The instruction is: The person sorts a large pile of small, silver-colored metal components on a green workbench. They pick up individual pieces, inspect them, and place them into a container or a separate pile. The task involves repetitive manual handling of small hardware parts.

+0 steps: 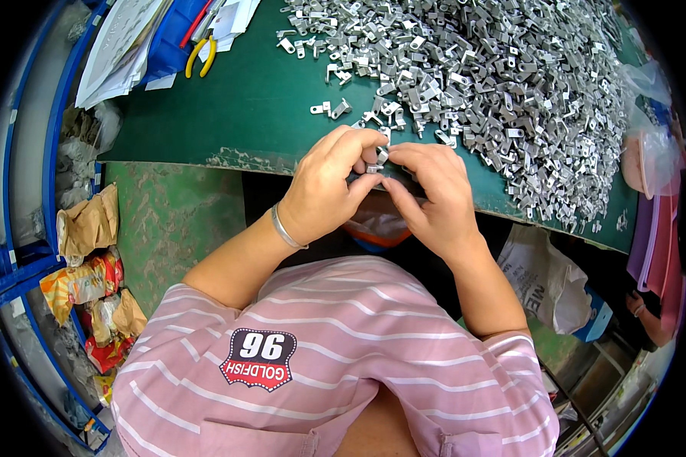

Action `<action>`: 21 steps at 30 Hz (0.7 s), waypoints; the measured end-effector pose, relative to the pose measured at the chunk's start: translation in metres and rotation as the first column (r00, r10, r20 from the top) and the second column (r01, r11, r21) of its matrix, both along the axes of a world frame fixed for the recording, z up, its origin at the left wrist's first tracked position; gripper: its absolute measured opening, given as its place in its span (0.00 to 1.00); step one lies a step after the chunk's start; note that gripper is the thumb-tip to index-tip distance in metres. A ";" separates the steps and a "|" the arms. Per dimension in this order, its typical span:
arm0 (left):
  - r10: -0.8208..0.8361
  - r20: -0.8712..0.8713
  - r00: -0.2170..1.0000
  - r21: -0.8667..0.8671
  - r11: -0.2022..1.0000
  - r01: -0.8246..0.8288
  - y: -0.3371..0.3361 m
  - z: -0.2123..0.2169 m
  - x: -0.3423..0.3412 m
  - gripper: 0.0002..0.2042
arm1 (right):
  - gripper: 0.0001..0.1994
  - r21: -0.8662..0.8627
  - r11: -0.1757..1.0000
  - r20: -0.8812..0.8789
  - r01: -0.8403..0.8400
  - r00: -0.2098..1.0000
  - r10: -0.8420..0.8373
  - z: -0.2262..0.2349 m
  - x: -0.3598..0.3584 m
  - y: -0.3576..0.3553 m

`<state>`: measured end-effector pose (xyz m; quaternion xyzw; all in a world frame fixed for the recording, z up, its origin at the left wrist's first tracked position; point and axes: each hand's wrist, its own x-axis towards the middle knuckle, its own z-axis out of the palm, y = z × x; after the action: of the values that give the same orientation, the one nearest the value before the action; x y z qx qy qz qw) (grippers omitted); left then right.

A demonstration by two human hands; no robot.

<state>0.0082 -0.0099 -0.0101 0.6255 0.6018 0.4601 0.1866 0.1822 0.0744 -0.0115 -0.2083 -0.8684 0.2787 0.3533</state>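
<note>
My left hand [329, 179] and my right hand [437, 190] meet at the front edge of a green table [229, 107]. Between their curled fingers sits a small silver metal bracket [379, 158], pinched from both sides; the fingers cover part of it. Just beyond my fingertips lie a few loose brackets [340, 108]. They trail off from a large heap of the same bent metal brackets [495, 84], many with a hole, spread over the table's right half.
Yellow-handled pliers [203, 58] lie by a blue bin [166, 52] and papers [118, 49] at the far left. Blue shelving [24, 278] with paper bags [88, 225] stands left. A white sack [545, 278] sits below the table at right, near another person's hand [635, 303].
</note>
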 end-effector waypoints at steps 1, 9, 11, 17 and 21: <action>0.007 -0.008 1.000 0.007 1.000 -0.007 0.000 -0.001 -0.001 0.26 | 0.14 0.005 1.000 0.009 0.011 1.000 -0.011 -0.001 -0.001 0.000; 0.114 -0.060 0.992 0.086 0.990 -0.108 -0.001 -0.003 0.002 0.30 | 0.14 0.091 0.996 0.054 0.007 0.998 -0.012 -0.004 -0.009 0.003; 0.122 -0.035 0.992 0.027 0.992 -0.121 -0.004 0.001 0.001 0.30 | 0.13 0.057 0.997 0.050 0.049 0.997 -0.052 -0.005 -0.004 0.002; 0.050 0.067 0.996 -0.031 0.998 -0.048 -0.005 0.007 -0.006 0.27 | 0.14 0.015 0.993 0.083 0.114 0.990 -0.114 -0.001 0.006 -0.002; 0.148 0.138 0.979 -0.044 0.989 -0.143 -0.011 0.001 -0.014 0.19 | 0.15 0.023 0.995 0.086 0.094 0.992 -0.096 0.004 0.009 -0.002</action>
<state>-0.0056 -0.0207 -0.0088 0.5426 0.6389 0.5052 0.2051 0.1916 0.0722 -0.0074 -0.2581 -0.8747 0.2442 0.3297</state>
